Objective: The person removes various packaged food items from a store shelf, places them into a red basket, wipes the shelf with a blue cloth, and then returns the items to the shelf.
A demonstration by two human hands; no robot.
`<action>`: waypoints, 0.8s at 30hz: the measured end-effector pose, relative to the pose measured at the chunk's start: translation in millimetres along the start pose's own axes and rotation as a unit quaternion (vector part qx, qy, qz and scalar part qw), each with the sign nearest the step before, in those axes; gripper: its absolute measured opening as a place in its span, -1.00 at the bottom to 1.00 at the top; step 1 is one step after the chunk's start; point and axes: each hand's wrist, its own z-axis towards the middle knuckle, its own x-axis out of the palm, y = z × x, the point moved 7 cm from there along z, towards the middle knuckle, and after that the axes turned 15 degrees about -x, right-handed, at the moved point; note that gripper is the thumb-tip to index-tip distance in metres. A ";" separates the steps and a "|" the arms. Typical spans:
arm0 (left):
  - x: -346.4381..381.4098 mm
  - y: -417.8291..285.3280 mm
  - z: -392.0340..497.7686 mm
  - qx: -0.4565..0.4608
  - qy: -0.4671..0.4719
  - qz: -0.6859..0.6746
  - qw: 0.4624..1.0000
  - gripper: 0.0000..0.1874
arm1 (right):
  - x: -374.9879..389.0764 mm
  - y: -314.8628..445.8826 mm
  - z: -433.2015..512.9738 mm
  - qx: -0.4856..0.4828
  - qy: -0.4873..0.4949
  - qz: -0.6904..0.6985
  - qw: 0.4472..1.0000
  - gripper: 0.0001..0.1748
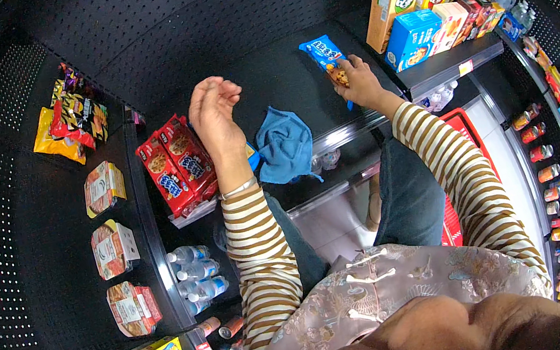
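Observation:
My right hand grips the lower part of a blue cookie packet, which lies along the black shelf. My left hand is raised above the shelf with loosely curled fingers and holds nothing. Beside it, on the left, are red cookie packets side by side at the shelf's front. A crumpled blue cloth rests at the front edge between my hands. Part of a blue and yellow packet shows next to my left wrist, which hides the rest.
On the right stand boxed snacks, with a blue box at the front. To the left are packaged food bowls and bagged snacks. Water bottles stand lower left. Beside my leg is a red basket.

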 end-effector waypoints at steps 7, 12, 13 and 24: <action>-23.2 -18.1 5.4 0.051 -0.044 0.239 0.969 -0.86 | -1.6 6.7 6.3 0.026 0.034 -0.080 0.996 -0.10; -66.8 -44.5 -1.0 0.110 -0.258 0.595 0.753 -0.73 | -32.0 71.3 23.7 -0.106 -0.108 0.017 0.988 -0.30; -73.9 -41.2 0.3 0.082 -0.271 0.624 0.729 -0.69 | -34.5 82.4 25.8 -0.112 -0.122 0.070 0.984 -0.32; -95.8 23.9 30.9 -0.122 -0.177 0.761 0.612 -0.46 | 62.9 218.7 52.6 -0.117 0.124 0.395 0.903 -0.47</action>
